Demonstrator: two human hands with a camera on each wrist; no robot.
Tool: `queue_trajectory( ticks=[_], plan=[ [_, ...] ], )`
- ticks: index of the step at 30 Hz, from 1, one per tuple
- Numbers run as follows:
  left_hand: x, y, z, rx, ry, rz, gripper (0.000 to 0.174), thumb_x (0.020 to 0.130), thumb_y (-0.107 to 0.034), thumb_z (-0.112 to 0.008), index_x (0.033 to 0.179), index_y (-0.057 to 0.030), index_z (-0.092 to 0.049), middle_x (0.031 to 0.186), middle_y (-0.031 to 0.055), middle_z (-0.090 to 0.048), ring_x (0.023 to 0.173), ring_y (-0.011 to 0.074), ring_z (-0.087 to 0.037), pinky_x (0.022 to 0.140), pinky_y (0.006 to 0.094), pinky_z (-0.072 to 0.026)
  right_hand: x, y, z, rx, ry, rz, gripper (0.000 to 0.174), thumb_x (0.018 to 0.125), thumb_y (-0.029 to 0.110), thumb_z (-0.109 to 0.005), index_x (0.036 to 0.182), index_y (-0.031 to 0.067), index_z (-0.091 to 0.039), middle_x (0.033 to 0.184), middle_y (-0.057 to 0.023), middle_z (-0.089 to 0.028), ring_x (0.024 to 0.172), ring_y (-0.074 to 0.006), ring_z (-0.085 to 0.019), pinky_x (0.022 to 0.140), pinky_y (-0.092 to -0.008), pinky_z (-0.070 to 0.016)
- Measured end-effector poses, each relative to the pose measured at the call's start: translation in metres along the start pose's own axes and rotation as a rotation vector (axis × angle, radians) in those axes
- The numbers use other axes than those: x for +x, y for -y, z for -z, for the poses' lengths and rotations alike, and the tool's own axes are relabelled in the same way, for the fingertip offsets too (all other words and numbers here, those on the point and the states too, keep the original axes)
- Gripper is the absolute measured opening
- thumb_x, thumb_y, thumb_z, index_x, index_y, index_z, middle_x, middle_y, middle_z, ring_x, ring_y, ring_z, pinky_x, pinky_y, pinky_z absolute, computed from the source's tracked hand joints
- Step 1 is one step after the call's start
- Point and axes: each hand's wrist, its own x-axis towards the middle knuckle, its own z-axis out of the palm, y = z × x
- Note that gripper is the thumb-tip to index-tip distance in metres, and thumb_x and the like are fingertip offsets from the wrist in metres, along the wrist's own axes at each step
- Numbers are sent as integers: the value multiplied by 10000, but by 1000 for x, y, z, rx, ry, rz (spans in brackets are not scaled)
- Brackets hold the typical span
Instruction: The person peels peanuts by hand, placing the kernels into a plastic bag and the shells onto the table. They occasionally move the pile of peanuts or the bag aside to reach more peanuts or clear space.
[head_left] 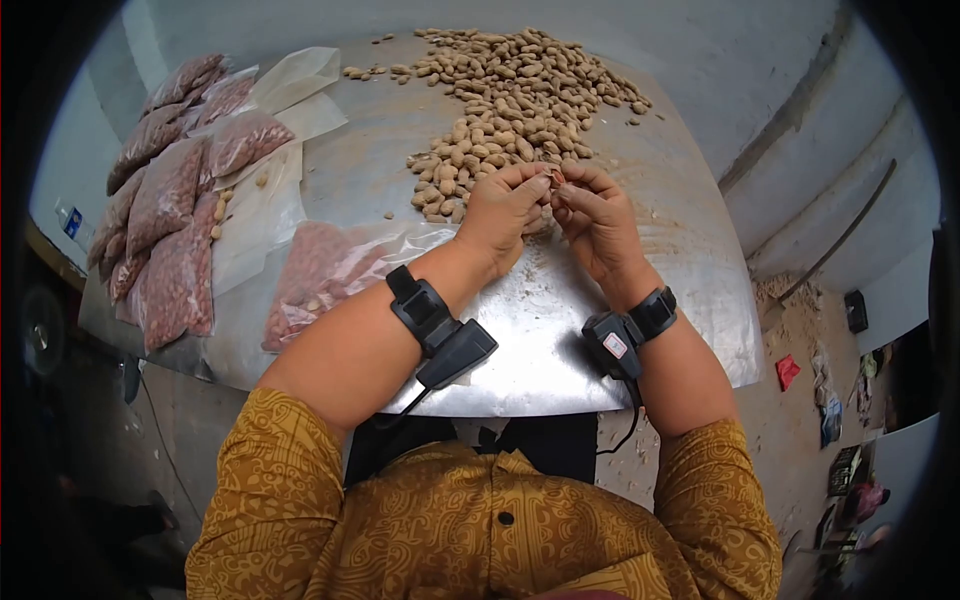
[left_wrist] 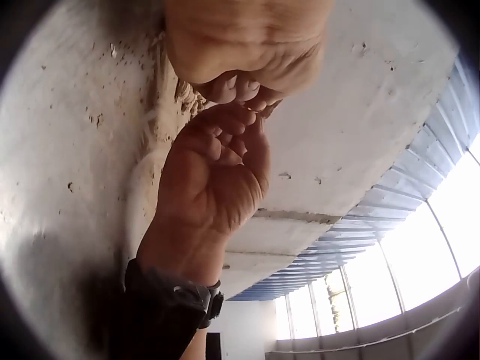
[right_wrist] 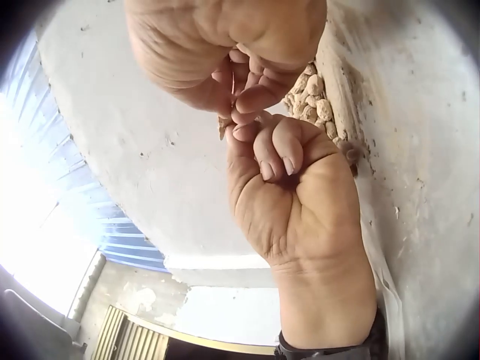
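Note:
A small reddish-brown peanut piece (head_left: pixel 557 178) is pinched between the fingertips of my left hand (head_left: pixel 505 212) and right hand (head_left: pixel 603 228), which meet at the front of the peanut pile (head_left: pixel 520 100). In the right wrist view, a bit of brown shell (right_wrist: pixel 223 126) shows at the fingertips, with my right hand (right_wrist: pixel 225 52) above and my left hand (right_wrist: pixel 304 191) below. Fingers hide most of the piece. The left wrist view has my left hand (left_wrist: pixel 247 41) on top and my right hand (left_wrist: pixel 210 169) beneath, their fingertips touching.
Filled bags of reddish peanuts (head_left: pixel 165 190) are stacked at the table's left. Another filled bag (head_left: pixel 320 275) lies flat near my left forearm, and empty clear bags (head_left: pixel 265 205) lie beside the stack. The metal table (head_left: pixel 540 375) has a curved front edge; shell crumbs lie around the pile.

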Motion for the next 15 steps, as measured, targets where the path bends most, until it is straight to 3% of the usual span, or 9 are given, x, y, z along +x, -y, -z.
queue_trajectory(
  ticks=[3, 6, 10, 12, 15],
  plan=[
    [-1, 0, -2, 36, -13, -1, 166, 883, -90, -529, 1021, -8, -572, 726, 2, -538, 484, 25, -374, 422, 160, -283, 3, -4, 6, -8, 51, 43, 214, 791, -21, -596, 1003, 9, -581, 903, -74, -619, 765, -145, -611, 680, -225, -514],
    [-1, 1, -5, 67, -50, -1, 183, 882, -85, -529, 1044, -9, -567, 721, -2, -532, 483, 25, -372, 419, 161, -280, 1, -3, 3, -69, 29, 78, 183, 778, -8, -626, 957, 6, -592, 862, -65, -626, 734, -121, -592, 643, -202, -477],
    [-2, 1, -4, 67, -70, -4, 126, 866, -74, -534, 970, -9, -564, 712, 4, -524, 492, 34, -385, 417, 173, -287, 1, 0, 8, -531, 7, 299, 158, 760, -15, -622, 912, 27, -622, 836, -29, -620, 706, -96, -566, 605, -193, -444],
    [-2, 2, -1, -9, -83, 48, 107, 883, -116, -508, 920, -26, -551, 696, 16, -516, 475, 48, -364, 413, 186, -277, -1, 7, 6, -915, 12, 469, 156, 744, -20, -619, 886, 44, -634, 828, -18, -615, 689, -88, -554, 580, -190, -428],
    [1, 3, 2, -120, -81, 190, 166, 903, -200, -473, 867, -53, -541, 693, 29, -512, 450, 57, -334, 407, 195, -262, -5, 15, -2, -1153, 73, 676, 177, 719, -38, -608, 867, 57, -637, 834, -30, -606, 703, -121, -575, 582, -212, -451]
  ],
)
